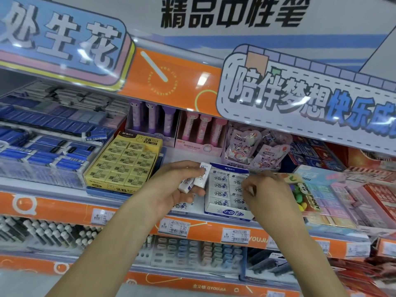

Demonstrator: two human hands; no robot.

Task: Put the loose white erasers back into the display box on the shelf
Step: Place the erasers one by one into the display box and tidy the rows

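A white and blue display box (227, 215) stands on the middle shelf, packed with rows of white erasers (219, 186). Just left of the box, my left hand (180, 185) grips two loose white erasers (200, 177) between thumb and fingers. One more loose eraser (182, 207) lies on the shelf under that hand. My right hand (265, 189) hovers over the box's right side with its fingers curled down onto the erasers there. Whether it holds one is hidden by the fingers.
A yellow box of 2B erasers (122, 163) sits left of the white box. Blue eraser packs (42, 151) fill the far left, a colourful toy pack (304, 194) lies to the right. Pink and purple stick boxes (192, 129) stand behind. An overhanging sign (300, 99) juts out above.
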